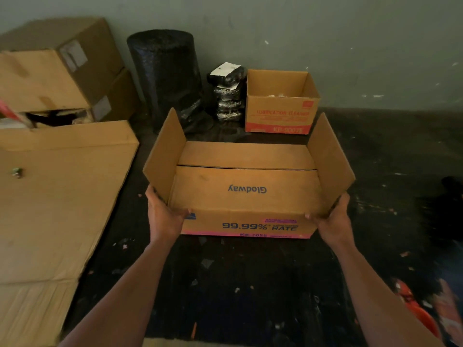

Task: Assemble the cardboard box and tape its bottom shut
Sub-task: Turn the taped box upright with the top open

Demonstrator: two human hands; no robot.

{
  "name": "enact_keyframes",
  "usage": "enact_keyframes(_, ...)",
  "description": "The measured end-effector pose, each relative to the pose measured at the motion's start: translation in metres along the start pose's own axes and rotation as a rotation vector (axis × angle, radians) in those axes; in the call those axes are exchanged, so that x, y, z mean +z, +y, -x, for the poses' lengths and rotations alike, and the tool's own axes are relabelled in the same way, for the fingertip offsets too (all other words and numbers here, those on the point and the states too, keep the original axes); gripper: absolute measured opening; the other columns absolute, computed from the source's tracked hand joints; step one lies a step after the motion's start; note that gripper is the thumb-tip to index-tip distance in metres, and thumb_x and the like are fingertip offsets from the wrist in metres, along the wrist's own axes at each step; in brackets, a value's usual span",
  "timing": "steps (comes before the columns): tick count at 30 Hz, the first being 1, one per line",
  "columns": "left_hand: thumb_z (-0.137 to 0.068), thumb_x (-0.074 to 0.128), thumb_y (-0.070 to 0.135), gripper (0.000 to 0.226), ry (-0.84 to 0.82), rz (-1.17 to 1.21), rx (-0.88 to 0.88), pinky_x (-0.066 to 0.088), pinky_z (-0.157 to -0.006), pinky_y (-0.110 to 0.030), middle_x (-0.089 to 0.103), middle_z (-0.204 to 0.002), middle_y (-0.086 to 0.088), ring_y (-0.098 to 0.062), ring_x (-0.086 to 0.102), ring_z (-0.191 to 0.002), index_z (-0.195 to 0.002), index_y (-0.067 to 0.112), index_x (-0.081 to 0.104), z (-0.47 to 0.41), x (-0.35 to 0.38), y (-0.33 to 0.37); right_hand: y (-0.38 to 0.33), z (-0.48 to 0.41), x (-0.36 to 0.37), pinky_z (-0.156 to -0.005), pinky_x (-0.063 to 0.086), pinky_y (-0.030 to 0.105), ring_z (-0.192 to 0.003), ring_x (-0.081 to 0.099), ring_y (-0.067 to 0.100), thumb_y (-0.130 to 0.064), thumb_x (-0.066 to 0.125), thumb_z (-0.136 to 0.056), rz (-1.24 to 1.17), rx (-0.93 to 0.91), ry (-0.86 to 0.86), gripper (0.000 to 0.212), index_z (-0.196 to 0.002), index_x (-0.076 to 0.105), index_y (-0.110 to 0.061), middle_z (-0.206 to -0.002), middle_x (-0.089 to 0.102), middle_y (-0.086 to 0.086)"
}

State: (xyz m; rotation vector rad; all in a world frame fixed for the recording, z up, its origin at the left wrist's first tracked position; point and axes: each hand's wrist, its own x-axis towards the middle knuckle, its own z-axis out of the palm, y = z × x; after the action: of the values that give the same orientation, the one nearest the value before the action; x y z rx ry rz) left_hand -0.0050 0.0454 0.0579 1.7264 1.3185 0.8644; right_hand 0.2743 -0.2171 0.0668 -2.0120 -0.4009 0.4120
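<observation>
Both hands grip the box (246, 191) at its near corners, left hand (164, 212) and right hand (330, 217) each clamped on a corner. Box sits on the floor (250, 284), mid-floor, two long flaps folded in, end flaps upright. I judge flap-folding underway; next I fold the end flaps, then find tape, none seen.

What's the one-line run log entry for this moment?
phase: flaps folding | box: long flaps down, side flaps up, seam untaped | left hand: grip on left corner | right hand: grip on right corner | tape: not seen
</observation>
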Motion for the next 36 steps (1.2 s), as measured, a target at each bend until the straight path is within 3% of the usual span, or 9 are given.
enact_keyframes(6,-0.071,0.091,0.009,0.113,-0.005,0.006,0.010,0.047,-0.108,-0.051,0.049,-0.147,-0.006,-0.027,0.049,-0.134,-0.153,0.026,0.016,0.003,0.002,-0.003,0.005,0.000,-0.001,-0.112,0.043,0.063,-0.143,0.047,0.030,-0.007,0.078,-0.087,-0.029,0.011,0.023,0.098,-0.154,0.016,-0.043,-0.153,0.050,0.001)
enact_keyframes(12,-0.074,0.090,0.016,0.102,-0.012,0.014,-0.012,0.048,-0.107,-0.054,0.053,-0.146,-0.005,-0.028,0.054,-0.134,-0.151,0.026,0.024,0.011,0.002,-0.017,0.013,0.010,0.004,-0.113,0.043,0.062,-0.143,0.047,0.024,-0.011,0.080,-0.086,-0.081,0.028,0.026,0.105,-0.155,0.012,-0.050,-0.154,0.050,-0.005)
enact_keyframes(16,-0.075,0.089,0.013,0.096,-0.006,0.050,-0.036,0.050,-0.106,-0.052,0.055,-0.145,-0.007,-0.026,0.057,-0.130,-0.149,0.023,0.030,0.009,0.003,-0.017,0.015,0.009,0.008,-0.114,0.042,0.063,-0.145,0.045,0.025,-0.011,0.080,-0.086,-0.080,0.020,0.064,0.107,-0.159,0.009,-0.046,-0.155,0.049,-0.002)
enact_keyframes(20,-0.078,0.087,0.013,0.087,0.013,0.114,-0.070,0.049,-0.103,-0.035,0.057,-0.142,-0.004,-0.019,0.058,-0.127,-0.148,0.017,0.035,0.016,0.005,-0.017,0.021,0.014,0.013,-0.116,0.041,0.058,-0.145,0.046,0.023,-0.009,0.081,-0.086,-0.146,0.017,0.105,0.107,-0.156,0.009,-0.046,-0.156,0.047,0.002)
enact_keyframes(23,-0.080,0.086,0.013,0.073,0.079,0.101,-0.059,0.052,-0.102,-0.039,0.060,-0.132,-0.004,-0.020,0.060,-0.123,-0.131,0.018,0.035,0.025,0.007,-0.024,0.024,0.022,0.015,-0.116,0.043,0.046,-0.145,0.044,0.020,-0.002,0.078,-0.087,-0.186,0.007,0.160,0.097,-0.154,0.017,-0.034,-0.158,0.045,0.009)
enact_keyframes(27,-0.082,0.083,0.014,0.059,0.044,0.033,-0.002,0.057,-0.096,-0.049,0.058,-0.120,0.002,-0.025,0.062,-0.119,-0.114,0.027,0.036,0.026,0.007,-0.030,0.029,0.028,0.014,-0.114,0.045,0.043,-0.144,0.045,0.020,-0.002,0.076,-0.090,-0.096,-0.024,0.153,0.077,-0.150,0.032,-0.023,-0.154,0.048,0.006)
enact_keyframes(30,-0.083,0.082,0.015,0.056,0.006,-0.099,0.092,0.053,-0.100,-0.053,0.058,-0.131,-0.006,-0.029,0.058,-0.121,-0.128,0.023,0.050,0.020,0.007,-0.030,0.033,0.020,0.014,-0.113,0.048,0.050,-0.139,0.049,0.024,-0.012,0.074,-0.093,0.160,-0.064,0.118,0.059,-0.146,0.051,-0.023,-0.151,0.049,0.003)
enact_keyframes(33,-0.086,0.081,0.020,0.066,-0.053,-0.213,0.074,0.042,-0.113,-0.051,0.042,-0.150,-0.014,-0.033,0.045,-0.134,-0.145,0.019,0.052,0.016,0.010,-0.027,0.030,0.009,0.013,-0.115,0.045,0.049,-0.135,0.051,0.027,-0.019,0.072,-0.096,0.296,-0.032,0.075,0.057,-0.150,0.054,-0.023,-0.151,0.043,0.007)
enact_keyframes(36,-0.089,0.078,0.023,0.058,-0.076,-0.231,0.071,0.039,-0.116,-0.047,0.039,-0.149,-0.015,-0.033,0.045,-0.133,-0.143,0.021,0.058,0.012,0.012,-0.026,0.027,-0.001,0.010,-0.115,0.045,0.047,-0.131,0.054,0.028,-0.023,0.071,-0.097,0.328,-0.038,0.048,0.054,-0.149,0.055,-0.021,-0.146,0.043,0.008)
